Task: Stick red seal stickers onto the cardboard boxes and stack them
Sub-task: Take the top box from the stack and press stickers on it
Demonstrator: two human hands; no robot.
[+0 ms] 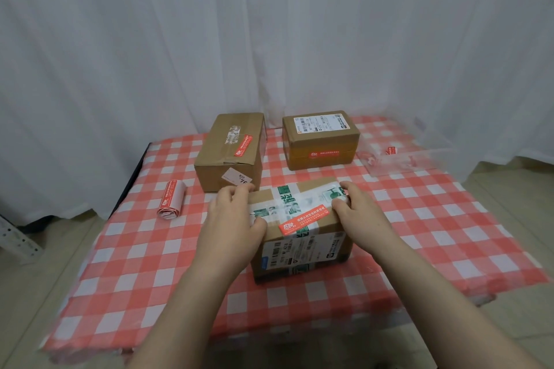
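Note:
A cardboard box with green-and-white tape sits in the middle of the table, a red seal sticker lying across its top. My left hand grips its left side, fingers over the far left corner. My right hand holds its right side, fingers on the far right corner. Behind it stand two more boxes: a tall one at the back left with a red sticker on top, and one at the back right with a red sticker on its front face.
A roll of red seal stickers lies at the left on the red-and-white checked tablecloth. A clear plastic tray with red scraps sits at the back right. White curtains hang behind the table.

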